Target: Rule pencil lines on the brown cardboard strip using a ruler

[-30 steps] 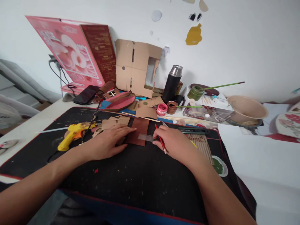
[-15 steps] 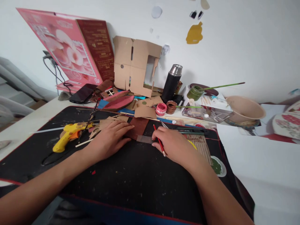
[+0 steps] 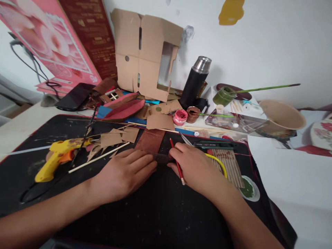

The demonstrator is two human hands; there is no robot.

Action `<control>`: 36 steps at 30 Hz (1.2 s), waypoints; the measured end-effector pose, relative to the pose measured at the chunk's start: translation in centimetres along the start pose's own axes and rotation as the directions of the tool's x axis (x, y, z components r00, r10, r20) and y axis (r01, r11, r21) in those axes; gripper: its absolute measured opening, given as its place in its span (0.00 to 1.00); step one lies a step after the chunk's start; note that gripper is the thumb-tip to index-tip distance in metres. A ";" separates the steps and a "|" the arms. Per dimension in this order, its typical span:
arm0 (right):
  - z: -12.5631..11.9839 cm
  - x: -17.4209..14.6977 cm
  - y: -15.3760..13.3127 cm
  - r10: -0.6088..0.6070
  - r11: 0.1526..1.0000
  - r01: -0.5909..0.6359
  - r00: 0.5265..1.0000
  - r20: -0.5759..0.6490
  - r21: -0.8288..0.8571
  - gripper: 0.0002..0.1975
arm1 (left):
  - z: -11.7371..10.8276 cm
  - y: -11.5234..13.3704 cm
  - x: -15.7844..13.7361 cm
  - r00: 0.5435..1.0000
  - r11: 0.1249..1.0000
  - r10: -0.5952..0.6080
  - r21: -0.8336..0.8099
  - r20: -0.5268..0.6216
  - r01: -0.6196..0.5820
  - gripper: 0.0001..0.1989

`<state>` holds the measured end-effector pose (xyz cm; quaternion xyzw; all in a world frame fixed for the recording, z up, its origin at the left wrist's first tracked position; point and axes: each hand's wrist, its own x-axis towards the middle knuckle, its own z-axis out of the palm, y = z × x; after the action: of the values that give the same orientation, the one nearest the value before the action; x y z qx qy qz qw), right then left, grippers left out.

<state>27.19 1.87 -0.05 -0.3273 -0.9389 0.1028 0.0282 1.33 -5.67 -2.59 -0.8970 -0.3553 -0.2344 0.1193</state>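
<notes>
My right hand (image 3: pixel 194 167) is closed around a red pencil (image 3: pixel 178 166) with a pale eraser end. Its thumb and fingertips are at the right end of a clear strip (image 3: pixel 162 158) that looks like a ruler. My left hand (image 3: pixel 127 169) lies palm down with fingers stretched out, their tips on the strip's left end. Under and behind the strip is a brown-painted piece of cardboard (image 3: pixel 150 140), partly hidden by my left fingers. Scissors blades (image 3: pixel 185 139) poke out behind my right hand, and a yellow handle (image 3: pixel 220 164) shows beside it.
A yellow glue gun (image 3: pixel 55 157), cardboard scraps (image 3: pixel 111 138) and a thin stick (image 3: pixel 98 158) lie left on the black mat (image 3: pixel 160 214). Paint jars (image 3: pixel 180 117), a thermos (image 3: pixel 195 83) and a cardboard panel (image 3: pixel 127 72) stand behind. A cutter (image 3: pixel 214 145) and corrugated cardboard (image 3: pixel 228 166) lie right.
My left hand has moved from beside the brown cardboard down onto the clear strip. The right hand keeps the pencil. The view has shifted closer and lower.
</notes>
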 end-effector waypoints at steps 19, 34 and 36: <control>0.6 0.8 -1.0 0.028 0.995 -0.032 0.999 0.036 0.099 0.11 | 0.3 0.2 -2.3 0.992 0.987 -0.069 -0.134 0.108 0.083 0.17; 0.8 0.6 -1.0 0.004 0.997 -0.004 1.000 -0.002 0.081 0.10 | 0.3 0.1 -2.1 0.988 0.972 -0.113 -0.195 0.107 0.132 0.13; 0.7 0.6 -1.0 -0.003 0.997 0.003 1.000 0.002 0.077 0.11 | 0.3 0.0 -2.0 0.987 0.970 -0.117 -0.201 0.109 0.137 0.13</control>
<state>26.04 1.35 -0.51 -0.3243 -0.9348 0.1392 0.0399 0.18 -6.76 -3.84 -0.8902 -0.3910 -0.2337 -0.0075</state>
